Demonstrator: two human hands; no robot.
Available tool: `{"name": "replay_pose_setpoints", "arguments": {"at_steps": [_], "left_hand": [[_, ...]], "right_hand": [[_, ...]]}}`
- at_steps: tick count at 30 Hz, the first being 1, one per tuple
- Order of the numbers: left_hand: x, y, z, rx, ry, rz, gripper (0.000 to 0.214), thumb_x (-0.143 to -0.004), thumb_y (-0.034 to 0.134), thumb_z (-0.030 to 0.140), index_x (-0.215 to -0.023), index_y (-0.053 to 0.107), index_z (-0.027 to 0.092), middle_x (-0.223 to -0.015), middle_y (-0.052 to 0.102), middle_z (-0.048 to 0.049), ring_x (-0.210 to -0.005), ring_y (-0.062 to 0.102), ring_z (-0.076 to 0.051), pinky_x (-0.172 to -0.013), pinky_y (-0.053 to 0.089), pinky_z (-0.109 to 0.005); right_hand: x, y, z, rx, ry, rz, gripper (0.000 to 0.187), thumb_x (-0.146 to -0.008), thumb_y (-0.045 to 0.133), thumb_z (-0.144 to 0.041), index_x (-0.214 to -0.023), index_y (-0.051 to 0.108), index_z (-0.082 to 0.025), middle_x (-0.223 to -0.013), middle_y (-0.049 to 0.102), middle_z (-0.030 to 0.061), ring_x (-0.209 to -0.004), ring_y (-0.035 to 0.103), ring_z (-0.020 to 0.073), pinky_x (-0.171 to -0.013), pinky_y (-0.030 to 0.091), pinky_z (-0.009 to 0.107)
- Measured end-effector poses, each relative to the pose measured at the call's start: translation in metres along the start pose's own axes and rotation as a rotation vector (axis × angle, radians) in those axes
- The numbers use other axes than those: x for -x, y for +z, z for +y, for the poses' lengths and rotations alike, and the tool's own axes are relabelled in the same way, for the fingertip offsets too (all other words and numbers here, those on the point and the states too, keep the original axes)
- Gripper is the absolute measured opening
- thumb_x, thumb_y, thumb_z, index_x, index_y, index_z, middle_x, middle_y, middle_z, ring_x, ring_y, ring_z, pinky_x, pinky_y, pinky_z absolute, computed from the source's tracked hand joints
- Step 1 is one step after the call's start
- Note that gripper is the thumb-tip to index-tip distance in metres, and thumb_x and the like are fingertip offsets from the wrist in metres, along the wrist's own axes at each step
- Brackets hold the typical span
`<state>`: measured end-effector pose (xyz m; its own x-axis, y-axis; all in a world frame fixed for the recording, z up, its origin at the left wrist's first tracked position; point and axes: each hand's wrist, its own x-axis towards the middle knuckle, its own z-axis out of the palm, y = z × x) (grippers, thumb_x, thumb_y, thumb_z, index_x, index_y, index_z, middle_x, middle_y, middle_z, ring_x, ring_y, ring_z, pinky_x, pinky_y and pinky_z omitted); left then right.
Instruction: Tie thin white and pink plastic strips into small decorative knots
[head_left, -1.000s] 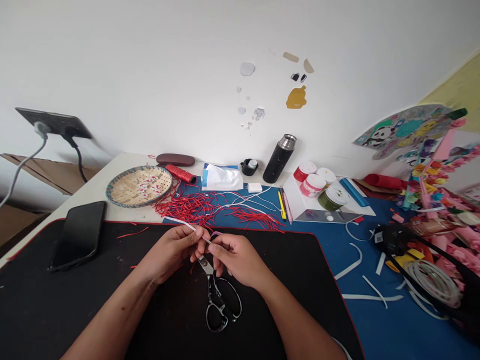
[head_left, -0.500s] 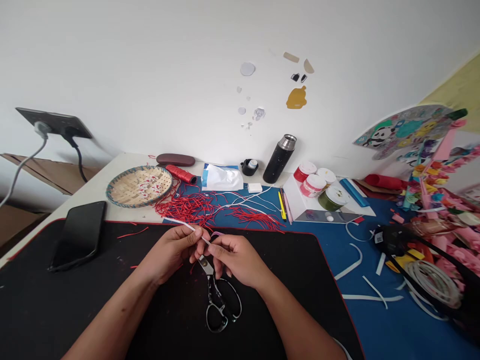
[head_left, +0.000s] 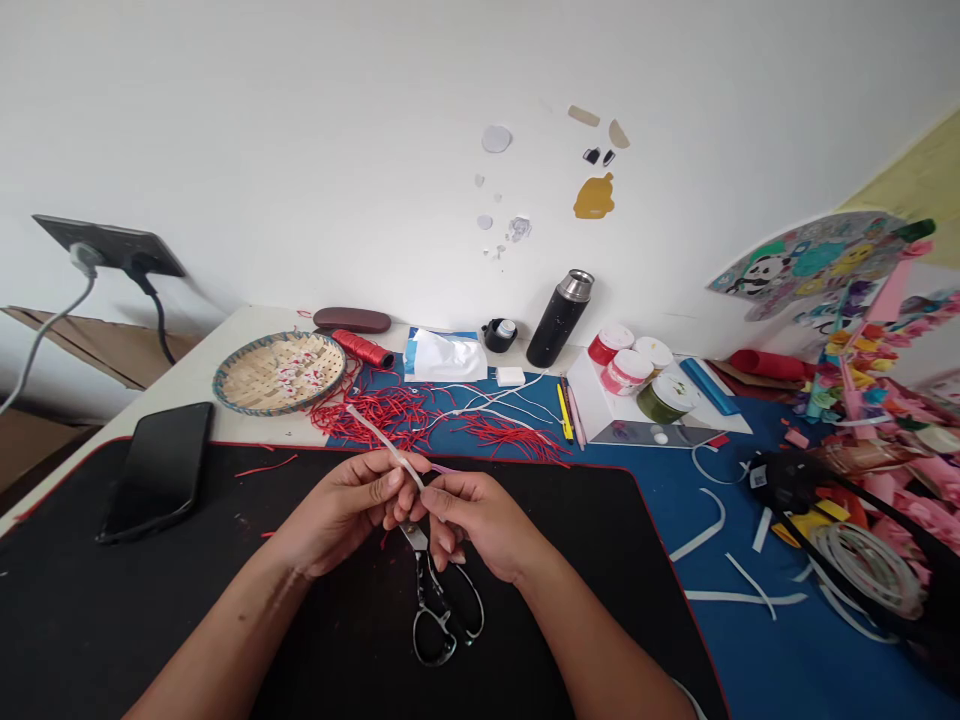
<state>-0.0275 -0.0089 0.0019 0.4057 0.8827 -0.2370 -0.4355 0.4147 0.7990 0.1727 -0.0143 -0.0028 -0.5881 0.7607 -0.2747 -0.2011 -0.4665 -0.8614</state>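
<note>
A pair of scissors (head_left: pixel 421 585) lies on a black mat (head_left: pixel 360 640), handles nearest. Above the scissors and to their right, the right hand (head_left: pixel 484 515) pinches the lower end of a narrow white strip (head_left: pixel 381 435) between thumb and fingers. To the left of the scissors, the left hand (head_left: pixel 337 515) curls its fingers under the same strip; whether its thumb presses on it is hard to tell from this angle. The strip slants away past the scissors, its far end ungripped, seen against a tangle of red cords (head_left: pixel 397 408). That free end could snag if the hands drop forward into the cords, and a slackened right pinch could let the narrow strip twist or slip. Well beyond the scissors on the tabletop (head_left: pixel 176 380), a woven basket (head_left: pixel 244 375) sits to their left and a black bottle (head_left: pixel 555 325) stands to their right.
</note>
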Motion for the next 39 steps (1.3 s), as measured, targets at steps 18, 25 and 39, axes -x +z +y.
{"name": "replay_pose_setpoints", "arguments": {"at_steps": [18, 25, 39], "left_hand": [[-0.0045, 0.0046, 0.0005, -0.096, 0.091, 0.192, 0.038, -0.066, 0.101, 0.045, -0.088, 0.089, 0.016, -0.062, 0.067, -0.0021, -0.056, 0.053, -0.01, -0.051, 0.039, -0.02], [-0.0031, 0.0054, 0.0002, -0.003, 0.079, 0.11, 0.035, -0.07, 0.1, 0.04, -0.094, 0.089, 0.017, -0.06, 0.063, 0.0001, -0.052, 0.047, -0.008, -0.05, 0.038, -0.019], [-0.0056, 0.0027, -0.0009, -0.077, 0.077, 0.143, 0.033, -0.069, 0.1, 0.042, -0.077, 0.085, 0.013, -0.067, 0.071, -0.0037, -0.055, 0.051, -0.01, -0.051, 0.044, -0.021]], "right_hand": [[-0.0035, -0.0004, 0.0055, 0.308, -0.109, 0.096, 0.048, -0.099, 0.064, -0.062, -0.098, 0.071, -0.015, -0.062, 0.065, -0.0015, -0.049, 0.061, 0.0111, -0.045, 0.035, 0.02], [-0.0008, 0.0003, 0.0037, 0.133, -0.031, 0.008, 0.049, -0.095, 0.067, -0.063, -0.094, 0.071, -0.014, -0.059, 0.065, -0.0017, -0.047, 0.063, 0.0114, -0.042, 0.032, 0.02], [-0.0008, 0.0015, 0.0035, 0.254, 0.004, -0.015, 0.046, -0.097, 0.067, -0.059, -0.097, 0.077, -0.014, -0.066, 0.067, 0.001, -0.053, 0.064, 0.0117, -0.045, 0.034, 0.02]]}}
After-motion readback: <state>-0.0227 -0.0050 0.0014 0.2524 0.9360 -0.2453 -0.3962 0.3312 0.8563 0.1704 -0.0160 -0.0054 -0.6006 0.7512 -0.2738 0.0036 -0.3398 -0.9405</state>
